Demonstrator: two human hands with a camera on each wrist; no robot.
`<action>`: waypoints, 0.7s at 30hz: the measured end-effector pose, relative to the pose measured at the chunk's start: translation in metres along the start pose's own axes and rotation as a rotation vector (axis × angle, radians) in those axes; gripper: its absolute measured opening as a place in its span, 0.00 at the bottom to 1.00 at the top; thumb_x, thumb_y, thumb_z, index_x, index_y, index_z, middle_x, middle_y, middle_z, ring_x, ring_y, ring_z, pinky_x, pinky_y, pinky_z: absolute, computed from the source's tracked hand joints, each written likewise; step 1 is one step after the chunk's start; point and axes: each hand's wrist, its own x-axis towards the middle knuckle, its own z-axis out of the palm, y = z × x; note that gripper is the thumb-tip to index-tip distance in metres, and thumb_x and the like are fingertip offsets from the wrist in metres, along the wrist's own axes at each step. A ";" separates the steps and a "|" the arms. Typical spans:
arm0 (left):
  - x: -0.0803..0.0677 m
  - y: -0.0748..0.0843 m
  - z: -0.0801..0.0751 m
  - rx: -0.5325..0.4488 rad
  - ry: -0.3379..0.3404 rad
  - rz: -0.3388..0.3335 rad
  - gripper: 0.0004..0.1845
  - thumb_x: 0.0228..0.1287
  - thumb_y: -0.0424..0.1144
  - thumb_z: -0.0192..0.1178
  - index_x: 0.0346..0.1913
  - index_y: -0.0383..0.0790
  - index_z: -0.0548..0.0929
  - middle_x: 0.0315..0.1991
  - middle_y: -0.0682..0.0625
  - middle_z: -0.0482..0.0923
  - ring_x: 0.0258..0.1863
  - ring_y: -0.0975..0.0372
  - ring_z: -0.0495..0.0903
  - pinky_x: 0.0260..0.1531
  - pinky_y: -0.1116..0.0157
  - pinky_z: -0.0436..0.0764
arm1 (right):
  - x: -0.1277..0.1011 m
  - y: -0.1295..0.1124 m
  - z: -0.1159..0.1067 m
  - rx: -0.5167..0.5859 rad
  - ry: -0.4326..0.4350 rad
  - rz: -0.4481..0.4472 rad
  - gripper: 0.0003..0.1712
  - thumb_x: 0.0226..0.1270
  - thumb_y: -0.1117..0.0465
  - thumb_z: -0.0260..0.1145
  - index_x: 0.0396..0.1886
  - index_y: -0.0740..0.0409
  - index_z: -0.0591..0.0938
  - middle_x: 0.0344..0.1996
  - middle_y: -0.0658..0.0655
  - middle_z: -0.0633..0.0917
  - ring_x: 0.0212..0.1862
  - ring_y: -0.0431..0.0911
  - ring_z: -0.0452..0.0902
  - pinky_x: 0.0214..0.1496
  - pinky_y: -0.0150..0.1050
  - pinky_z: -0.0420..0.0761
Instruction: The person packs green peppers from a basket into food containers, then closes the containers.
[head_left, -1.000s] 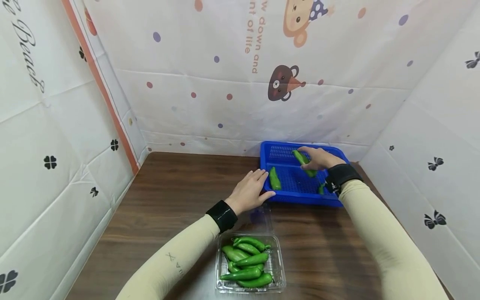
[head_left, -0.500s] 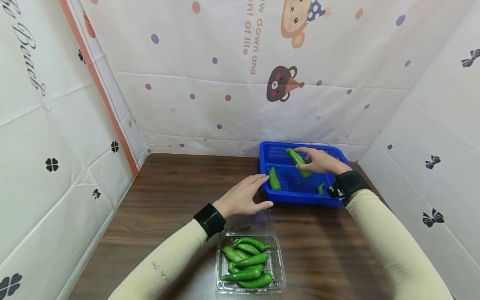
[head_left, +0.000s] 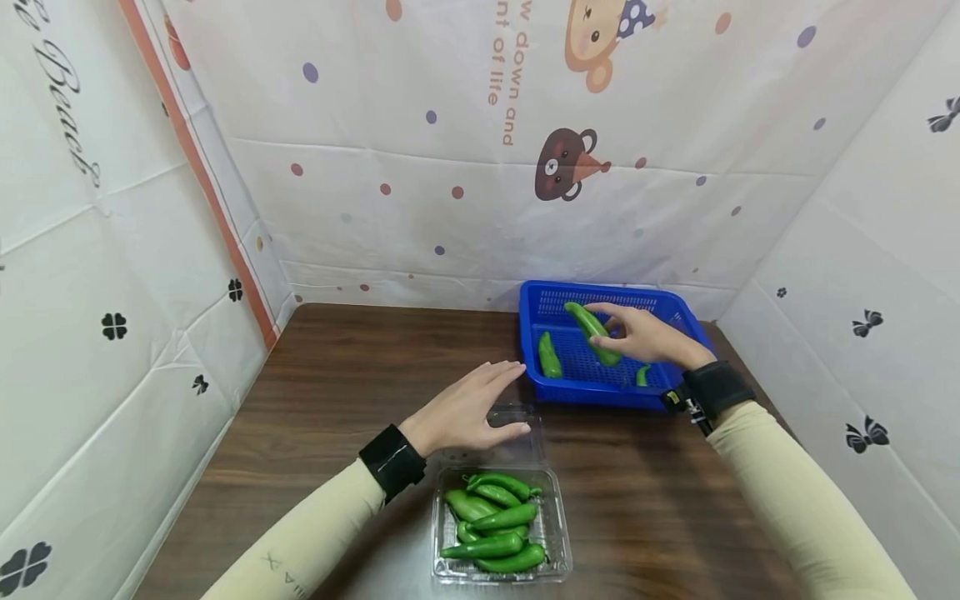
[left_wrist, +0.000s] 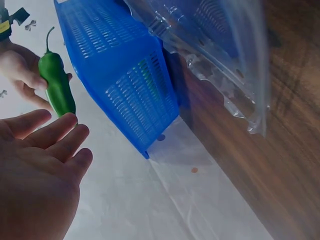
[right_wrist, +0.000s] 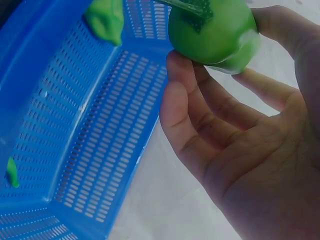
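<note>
My right hand (head_left: 648, 337) pinches a green chili pepper (head_left: 587, 327) between thumb and fingers, holding it above the blue mesh basket (head_left: 600, 393). In the right wrist view the stem end of this pepper (right_wrist: 212, 35) faces the camera. Two other green peppers lie in the basket, one at its left side (head_left: 549, 357) and one near the front right (head_left: 642, 375), partly visible. My left hand (head_left: 465, 412) hovers left of the basket, fingers extended and holding nothing. Beneath it is the clear lid (head_left: 525, 450) of a plastic clamshell box (head_left: 558, 533), which holds several green peppers (head_left: 491, 546).
The dark wooden table (head_left: 360, 375) carries the basket at its back right and the box at the front middle. Printed white sheets (head_left: 375, 225) rise behind and on both sides. The basket's back edge is close to the rear sheet.
My left hand has drawn away from the basket's left rim, toward the lower left. My right hand has shifted the pepper slightly left and toward me, still above the basket.
</note>
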 end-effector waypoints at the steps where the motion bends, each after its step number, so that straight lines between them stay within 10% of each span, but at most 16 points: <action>1: -0.002 0.000 -0.001 0.000 0.002 0.007 0.48 0.69 0.67 0.57 0.81 0.41 0.59 0.79 0.45 0.60 0.79 0.55 0.57 0.79 0.56 0.52 | -0.001 -0.002 0.001 0.004 -0.003 -0.007 0.37 0.76 0.51 0.66 0.78 0.58 0.65 0.47 0.64 0.86 0.42 0.51 0.87 0.40 0.47 0.86; 21: -0.045 0.008 -0.010 -0.036 0.034 0.030 0.47 0.69 0.65 0.60 0.80 0.40 0.61 0.78 0.45 0.62 0.78 0.54 0.58 0.78 0.55 0.56 | -0.034 -0.050 0.023 -0.010 0.080 -0.240 0.37 0.71 0.54 0.72 0.76 0.54 0.70 0.41 0.54 0.87 0.27 0.38 0.78 0.30 0.37 0.80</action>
